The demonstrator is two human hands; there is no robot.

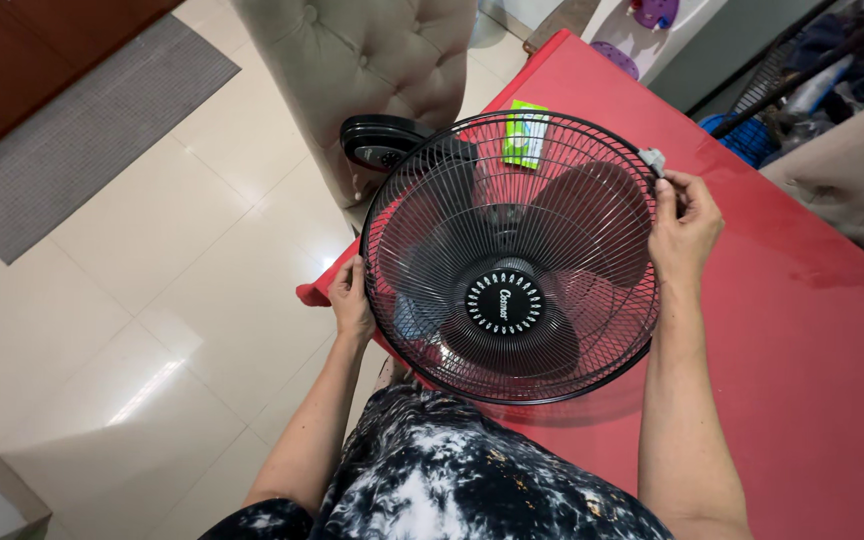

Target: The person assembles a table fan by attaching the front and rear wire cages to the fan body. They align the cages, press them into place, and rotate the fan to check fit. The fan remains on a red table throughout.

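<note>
Fan (510, 260) lies face up on the red table (802, 340), grille toward me. My left hand (351, 298) curls around the grille's left rim; my right hand (685, 222) pinches a grey clip (651, 158) on its right rim. Green packet (525, 133) lies behind.

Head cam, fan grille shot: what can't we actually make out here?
- Left hand fingers: behind the fan grille rim, grip unclear.
- Right hand fingertips: over a small grey clip on the rim; clip state unreadable.
- Fan base: mostly behind the grille.
- Green packet: seen through the wires, too small to identify.
- Red table: cut off at the right and bottom edges.
</note>
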